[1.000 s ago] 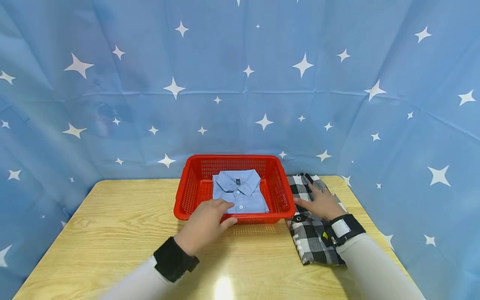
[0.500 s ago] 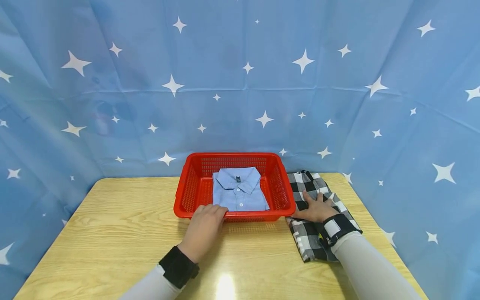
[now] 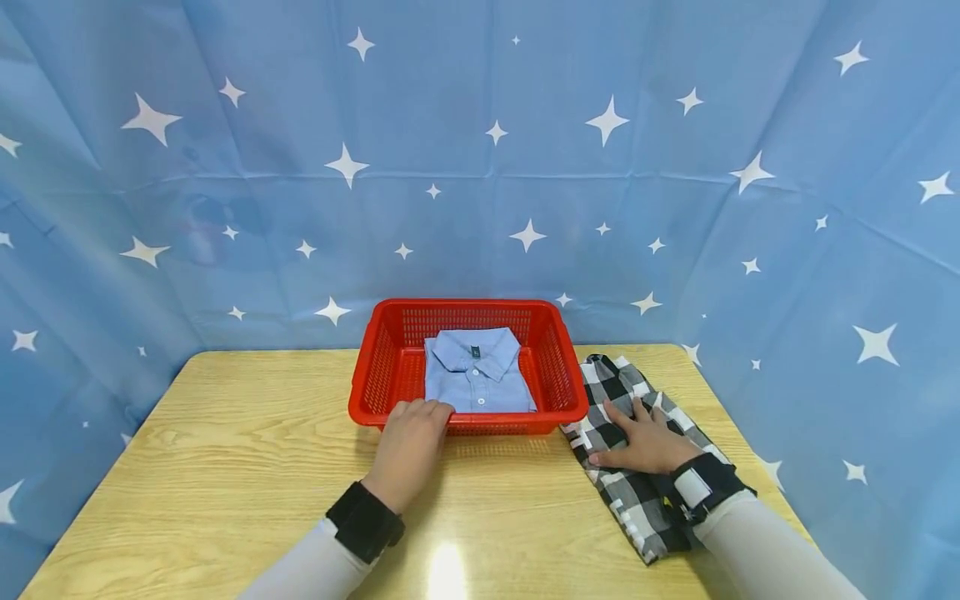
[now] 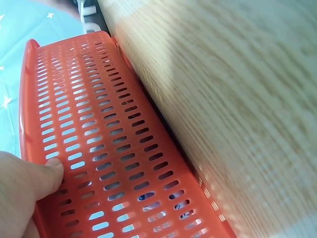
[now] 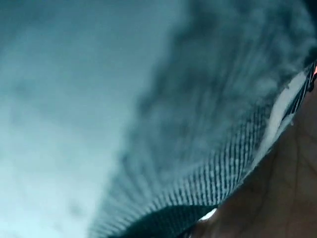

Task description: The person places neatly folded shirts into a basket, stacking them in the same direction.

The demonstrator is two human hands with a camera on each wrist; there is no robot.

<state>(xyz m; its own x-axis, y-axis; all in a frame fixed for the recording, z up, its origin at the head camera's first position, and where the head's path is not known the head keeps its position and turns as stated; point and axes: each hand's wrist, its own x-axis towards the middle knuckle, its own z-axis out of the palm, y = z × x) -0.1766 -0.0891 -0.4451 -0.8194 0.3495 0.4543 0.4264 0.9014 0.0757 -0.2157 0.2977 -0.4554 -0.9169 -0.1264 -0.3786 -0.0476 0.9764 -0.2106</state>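
A red perforated plastic basket (image 3: 467, 422) stands at the back middle of the table. My left hand (image 3: 414, 446) grips its front rim, with the thumb (image 4: 49, 176) on the outer wall in the left wrist view and the fingers over the top edge. Inside lies a light blue collared shirt (image 3: 480, 387), neatly folded. To the basket's right is a folded black-and-white plaid shirt (image 3: 633, 508). On top of it rests my right hand (image 3: 647, 440), fingers spread. The right wrist view is filled by blurred close-up fabric (image 5: 198, 139) beside the palm.
Everything is on a light wood table (image 3: 247, 467) with rounded back corners. A blue curtain (image 3: 450, 150) with white stars hangs behind it and along its sides. The plaid shirt lies near the table's right edge.
My left hand has come down onto the basket's front rim and taken hold. The right hand has shifted towards me and slightly right, and the plaid shirt has slid with it.
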